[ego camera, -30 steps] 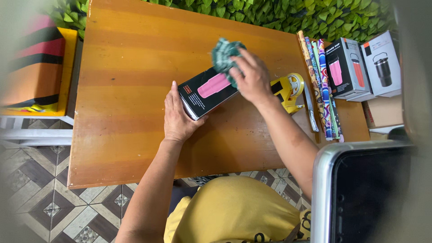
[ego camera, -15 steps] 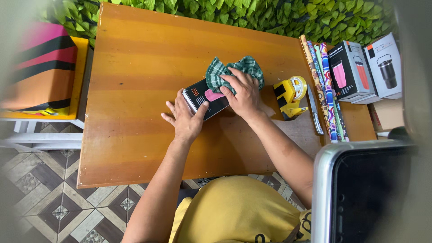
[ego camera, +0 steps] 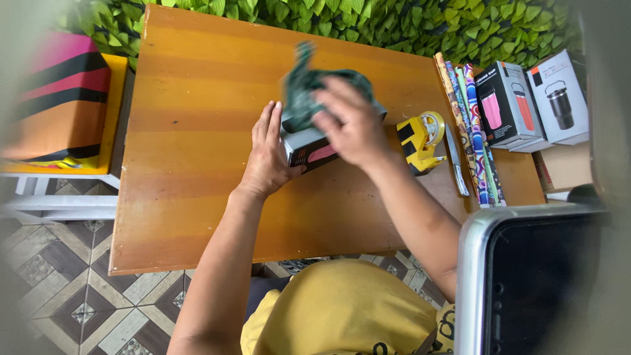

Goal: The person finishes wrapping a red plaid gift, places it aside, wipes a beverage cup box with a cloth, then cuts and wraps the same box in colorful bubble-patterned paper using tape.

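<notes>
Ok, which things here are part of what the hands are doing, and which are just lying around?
In use:
left hand steadying the box
right hand with the green cloth on that box

Lying about:
yellow tape dispenser
wrapping paper rolls
two more cup boxes
phone

The left hand (ego camera: 268, 154) lies flat against the end of a dark box (ego camera: 314, 146) on the wooden counter (ego camera: 190, 131). The blurred right hand (ego camera: 351, 125) presses a green cloth (ego camera: 303, 92) onto the box top. A yellow tape dispenser (ego camera: 420, 139) sits just beside.
</notes>
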